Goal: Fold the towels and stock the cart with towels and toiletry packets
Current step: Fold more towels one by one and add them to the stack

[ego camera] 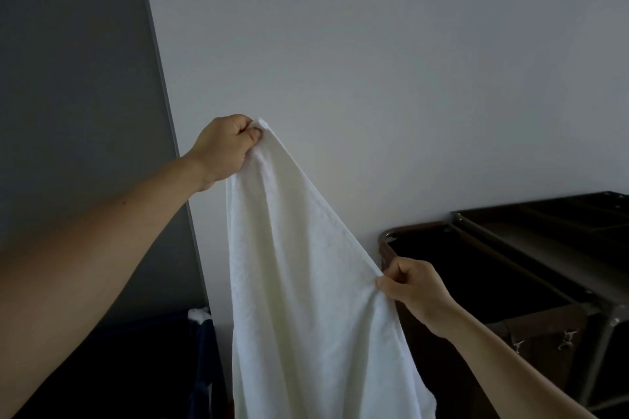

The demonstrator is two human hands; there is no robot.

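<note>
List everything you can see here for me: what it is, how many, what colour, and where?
towel: one, white, centre, held up and hanging down
cart: one, dark brown with a metal frame, right, by the wall
bin: one, dark blue, lower left, something white at its top
wall: one, pale, behind everything
panel: one, grey, left
left hand: one, pinches the towel's top corner
right hand: one, pinches the towel's edge lower down

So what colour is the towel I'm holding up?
Plain white towel, no pattern, seen in the head view.
</note>
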